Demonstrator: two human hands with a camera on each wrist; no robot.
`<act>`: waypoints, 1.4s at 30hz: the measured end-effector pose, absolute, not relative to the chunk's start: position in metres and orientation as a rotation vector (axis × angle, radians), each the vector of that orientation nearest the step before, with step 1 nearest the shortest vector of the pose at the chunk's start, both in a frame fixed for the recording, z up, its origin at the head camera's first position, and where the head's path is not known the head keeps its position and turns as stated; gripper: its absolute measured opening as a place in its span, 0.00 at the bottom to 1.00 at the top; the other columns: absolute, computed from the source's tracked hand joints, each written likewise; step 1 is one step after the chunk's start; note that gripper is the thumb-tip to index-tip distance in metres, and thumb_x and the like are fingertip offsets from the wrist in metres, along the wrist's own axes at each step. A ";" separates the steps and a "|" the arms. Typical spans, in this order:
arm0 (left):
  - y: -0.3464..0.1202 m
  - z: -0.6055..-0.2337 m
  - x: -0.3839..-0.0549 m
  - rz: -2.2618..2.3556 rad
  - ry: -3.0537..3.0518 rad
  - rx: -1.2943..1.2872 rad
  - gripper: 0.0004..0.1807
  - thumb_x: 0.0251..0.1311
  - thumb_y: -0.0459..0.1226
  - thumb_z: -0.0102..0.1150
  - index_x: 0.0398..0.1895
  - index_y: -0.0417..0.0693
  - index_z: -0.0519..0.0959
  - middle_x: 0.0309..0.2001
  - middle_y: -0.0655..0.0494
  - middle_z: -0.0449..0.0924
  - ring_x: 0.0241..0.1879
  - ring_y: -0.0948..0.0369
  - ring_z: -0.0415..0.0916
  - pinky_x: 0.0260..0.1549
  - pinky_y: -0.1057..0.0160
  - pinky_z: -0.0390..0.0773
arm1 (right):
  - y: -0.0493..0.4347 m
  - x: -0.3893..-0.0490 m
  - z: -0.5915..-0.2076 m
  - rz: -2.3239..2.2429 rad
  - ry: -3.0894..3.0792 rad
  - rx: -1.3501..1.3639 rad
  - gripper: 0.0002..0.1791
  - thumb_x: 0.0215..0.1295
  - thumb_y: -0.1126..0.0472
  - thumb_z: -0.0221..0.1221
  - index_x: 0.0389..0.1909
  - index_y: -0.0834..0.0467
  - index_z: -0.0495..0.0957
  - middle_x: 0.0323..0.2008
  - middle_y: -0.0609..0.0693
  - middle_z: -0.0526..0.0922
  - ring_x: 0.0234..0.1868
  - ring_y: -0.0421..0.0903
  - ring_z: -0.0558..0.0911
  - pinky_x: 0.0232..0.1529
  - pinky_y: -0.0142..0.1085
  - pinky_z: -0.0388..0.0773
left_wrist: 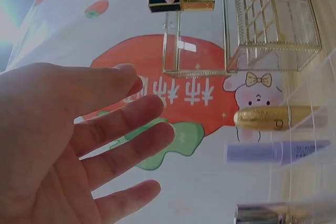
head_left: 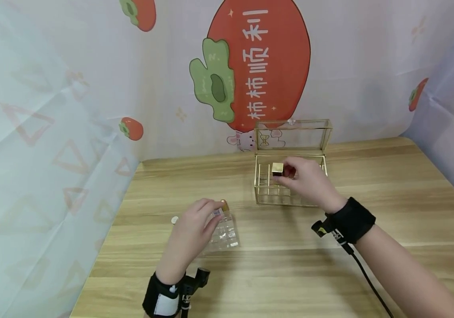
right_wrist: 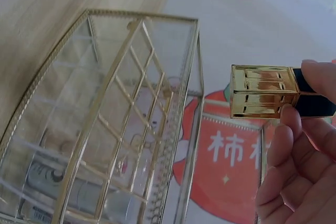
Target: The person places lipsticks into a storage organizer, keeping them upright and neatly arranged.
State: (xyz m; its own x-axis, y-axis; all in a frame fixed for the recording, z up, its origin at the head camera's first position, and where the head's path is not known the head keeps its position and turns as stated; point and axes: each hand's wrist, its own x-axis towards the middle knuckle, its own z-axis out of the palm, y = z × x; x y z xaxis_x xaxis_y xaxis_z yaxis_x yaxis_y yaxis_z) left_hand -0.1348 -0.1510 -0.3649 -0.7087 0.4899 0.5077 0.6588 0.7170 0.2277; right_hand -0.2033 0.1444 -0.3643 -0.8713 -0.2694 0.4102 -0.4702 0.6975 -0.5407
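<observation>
My right hand (head_left: 310, 181) pinches a lipstick (right_wrist: 262, 93) with a gold part and a black part, between thumb and fingers. It holds the lipstick above a gold-framed glass box (head_left: 286, 205) whose lid (head_left: 292, 123) stands raised. Gold dividers (right_wrist: 105, 161) split the box into compartments, and a pale tube (right_wrist: 79, 192) sits in one. My left hand (left_wrist: 100, 140) has its fingers spread and grips nothing. It hovers over a clear plastic organizer (head_left: 227, 234). From that organizer rise a gold lipstick (left_wrist: 262, 119), a lilac tube (left_wrist: 252, 152) and a shiny silver-ended tube (left_wrist: 257, 214).
A small white round thing (head_left: 174, 220) lies on the wooden table (head_left: 270, 274) left of the organizer. Behind the table hangs a printed cloth (head_left: 171, 88) with red persimmons, and its sides close in left and right. A black cable (head_left: 370, 278) runs from the right wrist strap.
</observation>
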 end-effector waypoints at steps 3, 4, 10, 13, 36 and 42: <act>-0.159 -0.366 -0.132 -0.565 -2.520 -0.838 0.15 0.49 0.31 0.70 0.43 0.44 0.82 0.37 0.52 0.83 0.35 0.61 0.78 0.28 0.63 0.84 | 0.152 -0.209 -0.365 0.952 -2.608 0.539 0.13 0.53 0.55 0.68 0.24 0.56 0.75 0.20 0.48 0.78 0.23 0.43 0.73 0.24 0.37 0.69; -0.162 -0.367 -0.131 -0.562 -2.529 -0.816 0.16 0.49 0.31 0.70 0.43 0.44 0.82 0.37 0.52 0.83 0.35 0.60 0.78 0.28 0.63 0.84 | 0.154 -0.210 -0.365 0.952 -2.616 0.525 0.12 0.53 0.55 0.68 0.24 0.56 0.75 0.20 0.48 0.78 0.23 0.43 0.73 0.24 0.37 0.68; -0.182 -0.374 -0.125 -0.501 -2.590 -0.651 0.15 0.50 0.32 0.69 0.43 0.42 0.82 0.39 0.49 0.83 0.29 0.58 0.77 0.23 0.60 0.82 | 0.163 -0.219 -0.376 0.944 -2.696 0.474 0.12 0.56 0.57 0.66 0.24 0.57 0.73 0.20 0.51 0.75 0.21 0.45 0.69 0.23 0.37 0.65; -0.193 -0.378 -0.123 -0.464 -2.590 -0.580 0.16 0.48 0.32 0.70 0.43 0.40 0.82 0.36 0.47 0.82 0.25 0.59 0.74 0.18 0.60 0.78 | 0.166 -0.223 -0.384 0.913 -2.727 0.463 0.13 0.56 0.57 0.66 0.22 0.56 0.72 0.19 0.51 0.74 0.20 0.45 0.68 0.22 0.37 0.64; -0.216 -0.387 -0.114 -0.575 -2.670 -0.313 0.19 0.46 0.34 0.73 0.38 0.33 0.77 0.34 0.42 0.77 0.32 0.52 0.77 0.28 0.53 0.83 | 0.161 -0.230 -0.396 0.737 -2.816 0.505 0.13 0.60 0.61 0.61 0.40 0.65 0.83 0.25 0.53 0.84 0.24 0.45 0.78 0.28 0.43 0.77; -0.213 -0.387 -0.114 -0.570 -2.645 -0.260 0.20 0.43 0.34 0.74 0.37 0.32 0.76 0.28 0.43 0.77 0.26 0.53 0.74 0.20 0.56 0.78 | 0.159 -0.228 -0.395 0.753 -2.820 0.488 0.13 0.60 0.58 0.63 0.39 0.64 0.84 0.23 0.51 0.83 0.21 0.43 0.75 0.24 0.40 0.73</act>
State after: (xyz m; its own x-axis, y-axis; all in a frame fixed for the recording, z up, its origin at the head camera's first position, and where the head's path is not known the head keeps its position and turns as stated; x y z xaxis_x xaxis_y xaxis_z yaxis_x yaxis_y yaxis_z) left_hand -0.1141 -0.2129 -0.3872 -0.8940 0.0920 0.4385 0.2643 0.8985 0.3504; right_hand -0.2276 0.1587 -0.3945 -0.9294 -0.2657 0.2561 -0.3580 0.8176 -0.4510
